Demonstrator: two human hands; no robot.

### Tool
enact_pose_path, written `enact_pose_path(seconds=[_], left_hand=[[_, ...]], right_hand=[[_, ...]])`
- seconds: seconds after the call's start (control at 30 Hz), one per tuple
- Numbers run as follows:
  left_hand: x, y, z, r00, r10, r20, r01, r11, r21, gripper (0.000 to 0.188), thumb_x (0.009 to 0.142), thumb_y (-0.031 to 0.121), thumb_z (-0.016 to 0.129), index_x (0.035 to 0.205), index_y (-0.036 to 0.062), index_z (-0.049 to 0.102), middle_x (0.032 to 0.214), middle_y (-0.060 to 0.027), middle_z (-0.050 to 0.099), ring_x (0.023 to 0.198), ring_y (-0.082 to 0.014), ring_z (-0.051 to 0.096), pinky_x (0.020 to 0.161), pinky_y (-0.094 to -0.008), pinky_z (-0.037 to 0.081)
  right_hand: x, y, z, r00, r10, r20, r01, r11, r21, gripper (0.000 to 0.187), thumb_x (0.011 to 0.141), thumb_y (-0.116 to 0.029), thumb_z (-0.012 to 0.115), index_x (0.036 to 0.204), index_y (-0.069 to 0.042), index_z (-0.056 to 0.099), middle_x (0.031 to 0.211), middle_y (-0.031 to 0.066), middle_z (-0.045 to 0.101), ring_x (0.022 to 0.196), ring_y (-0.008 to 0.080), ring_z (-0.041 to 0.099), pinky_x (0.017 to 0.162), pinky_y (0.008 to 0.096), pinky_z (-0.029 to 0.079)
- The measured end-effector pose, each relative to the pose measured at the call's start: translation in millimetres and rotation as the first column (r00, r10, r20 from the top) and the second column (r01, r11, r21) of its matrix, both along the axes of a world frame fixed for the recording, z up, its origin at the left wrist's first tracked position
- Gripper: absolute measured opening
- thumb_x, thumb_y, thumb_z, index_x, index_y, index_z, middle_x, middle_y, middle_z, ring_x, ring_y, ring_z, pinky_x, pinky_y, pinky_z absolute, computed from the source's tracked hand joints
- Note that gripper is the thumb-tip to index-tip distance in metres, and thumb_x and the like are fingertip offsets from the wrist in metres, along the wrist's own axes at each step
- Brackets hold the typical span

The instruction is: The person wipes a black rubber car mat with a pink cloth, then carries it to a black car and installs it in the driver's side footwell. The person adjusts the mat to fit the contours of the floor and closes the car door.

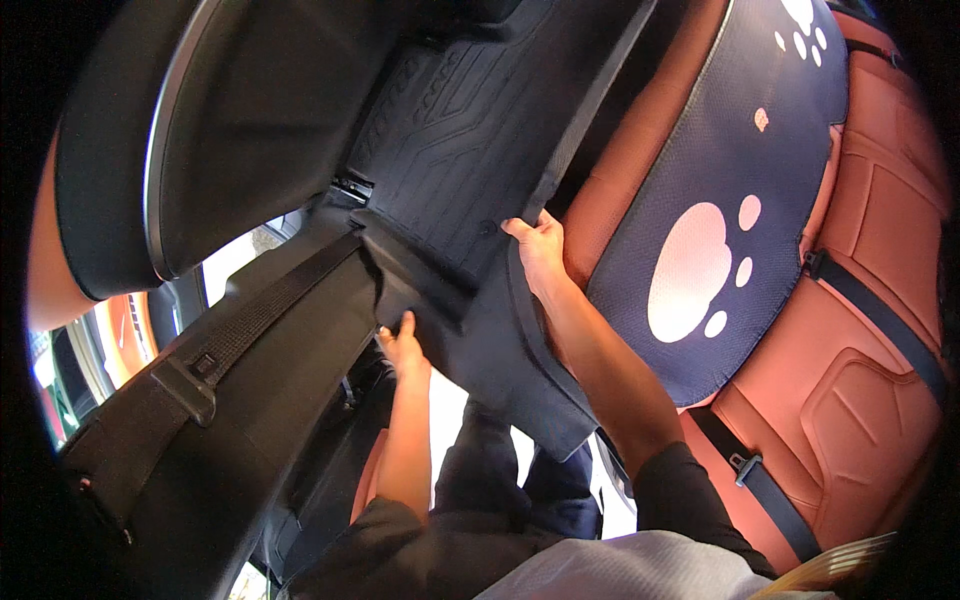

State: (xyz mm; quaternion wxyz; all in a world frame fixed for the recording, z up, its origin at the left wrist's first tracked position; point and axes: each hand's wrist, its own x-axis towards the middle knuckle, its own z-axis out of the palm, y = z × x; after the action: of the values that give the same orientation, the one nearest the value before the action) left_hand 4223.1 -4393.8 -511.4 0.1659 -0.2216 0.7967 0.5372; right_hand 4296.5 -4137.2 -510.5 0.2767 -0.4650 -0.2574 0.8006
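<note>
A black moulded car floor mat [455, 170] with raised lines lies in the rear footwell, and its near part reaches out over the door sill. My left hand [404, 350] is closed on the mat's near left edge, thumb on top and the other fingers mostly hidden. My right hand [540, 252] grips the raised right edge beside the seat cushion, its thumb over the rim and the fingertips out of sight. The mat's near corner slopes down toward my legs, apart from both hands.
On the right is an orange-brown rear seat [870, 190] with a dark paw-print seat cover [640, 240] and black seat belts [780, 500]. At left, the door pillar [250, 400] carries another belt [280, 310]. The front seat back [260, 130] stands beyond it.
</note>
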Motion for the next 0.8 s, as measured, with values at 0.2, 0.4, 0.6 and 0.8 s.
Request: enact_pose_path(seconds=[0.2, 0.4, 0.6, 0.8], left_hand=[[47, 27, -1, 0.847, -0.532, -0.008, 0.494, 0.792, -0.358, 0.063, 0.086, 0.024, 0.071, 0.135, -0.0024, 0.041, 0.136, -0.0233, 0.045, 0.125, -0.0336, 0.044, 0.107, -0.0425, 0.033], [66, 66, -10, 0.505, -0.83, -0.236, 0.846, 0.53, -0.055, 0.056, 0.1, 0.036, 0.05, 0.142, 0.0013, 0.038, 0.145, -0.0194, 0.039, 0.137, -0.0328, 0.034, 0.112, -0.0399, 0.027], [82, 68, -100, 0.671, -0.738, 0.08, 0.631, 0.624, 0.46, 0.044, 0.095, 0.014, 0.056, 0.136, 0.0023, 0.045, 0.138, -0.0146, 0.048, 0.126, -0.0289, 0.047, 0.106, -0.0366, 0.035], [86, 60, -138, 0.623, -0.776, 0.096, 0.719, 0.616, 0.322, 0.051, 0.09, 0.017, 0.061, 0.137, 0.0035, 0.045, 0.138, -0.0174, 0.047, 0.128, -0.0312, 0.045, 0.108, -0.0389, 0.034]], right_hand=[[-23, -13, -46, 0.82, 0.052, 0.57, -0.162, 0.976, 0.144, 0.055, 0.085, -0.006, 0.063, 0.132, 0.012, 0.041, 0.13, 0.0252, 0.053, 0.12, 0.0329, 0.052, 0.106, 0.036, 0.037], [-6, -42, -19, 0.755, 0.041, 0.654, -0.335, 0.882, 0.332, 0.08, 0.09, -0.018, 0.057, 0.139, 0.022, 0.008, 0.141, 0.0443, 0.026, 0.135, 0.0489, 0.029, 0.116, 0.0427, 0.018], [-19, -54, -36, 0.181, 0.295, 0.938, -0.767, 0.639, -0.053, 0.098, 0.081, -0.019, 0.068, 0.146, 0.013, 0.002, 0.15, 0.0393, 0.01, 0.142, 0.0466, 0.014, 0.119, 0.046, 0.009], [-7, -89, 6, 0.296, 0.341, 0.892, -0.839, 0.54, 0.072, 0.094, 0.077, -0.025, 0.072, 0.146, 0.009, 0.019, 0.152, 0.033, 0.015, 0.143, 0.0491, 0.011, 0.114, 0.0599, 0.014]])
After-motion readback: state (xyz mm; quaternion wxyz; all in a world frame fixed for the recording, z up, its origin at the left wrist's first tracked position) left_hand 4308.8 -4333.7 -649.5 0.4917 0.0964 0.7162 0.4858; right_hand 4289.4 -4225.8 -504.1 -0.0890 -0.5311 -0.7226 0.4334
